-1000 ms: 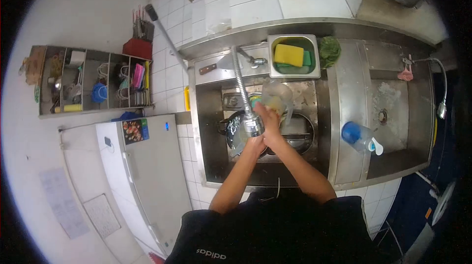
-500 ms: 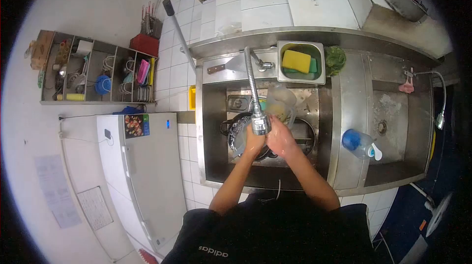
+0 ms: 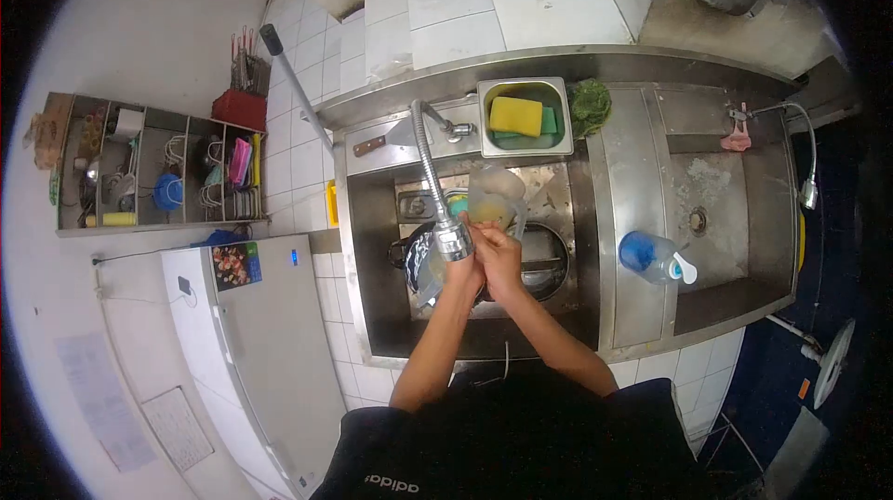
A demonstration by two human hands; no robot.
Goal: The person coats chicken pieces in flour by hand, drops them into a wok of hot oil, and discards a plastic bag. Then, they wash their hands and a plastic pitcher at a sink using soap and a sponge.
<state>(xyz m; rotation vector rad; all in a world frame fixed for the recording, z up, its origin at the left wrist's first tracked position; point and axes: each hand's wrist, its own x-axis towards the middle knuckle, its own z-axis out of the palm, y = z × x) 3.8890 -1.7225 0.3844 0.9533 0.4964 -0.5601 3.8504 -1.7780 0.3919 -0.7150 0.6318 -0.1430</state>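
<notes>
My left hand and my right hand are together over the left sink, under the flexible metal faucet. The faucet head hides part of my left hand. My right hand's fingers are bent against the left hand; whether anything small lies between them is hidden. Beneath and around the hands are a clear plastic container, a dark round pan and a metal lid or tray.
Behind the sink a metal tub holds a yellow sponge, beside a green scrubber. A knife lies left of it. A blue soap bottle stands right, near the second sink.
The view has shifted, so the sink appears further left. My right hand's fingers have curled in more against my left hand.
</notes>
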